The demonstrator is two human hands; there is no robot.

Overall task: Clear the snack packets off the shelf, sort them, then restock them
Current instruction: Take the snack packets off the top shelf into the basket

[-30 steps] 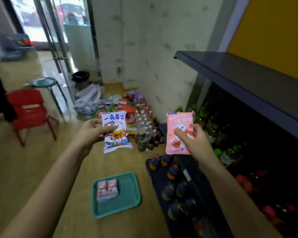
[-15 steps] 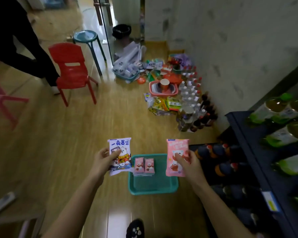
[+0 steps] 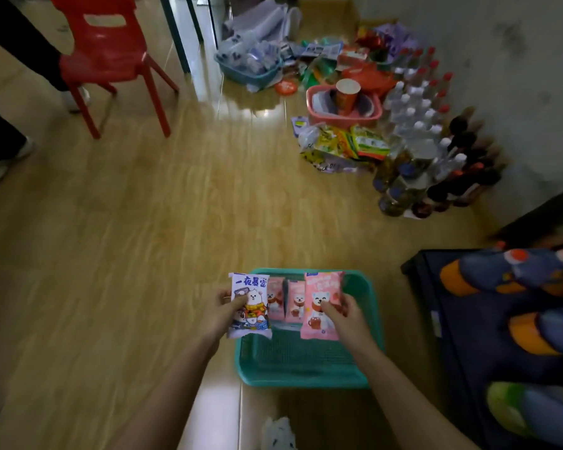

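Left hand (image 3: 221, 315) pinching white packet (image 3: 249, 305), right hand (image 3: 345, 315) pinching pink packet (image 3: 320, 306); I am risking mixing them in the teal tray (image 3: 306, 368).

You have dropped your gaze from the shelf front to the floor, and your hands have come down with it. A second ago your left hand (image 3: 220, 315) and right hand (image 3: 346, 316) held the blue-and-white packet (image 3: 249, 305) and the pink packet (image 3: 320, 305) high above the teal tray (image 3: 306, 371). Now both packets hang close over it, flanking the two small pink packets (image 3: 286, 302) lying inside.
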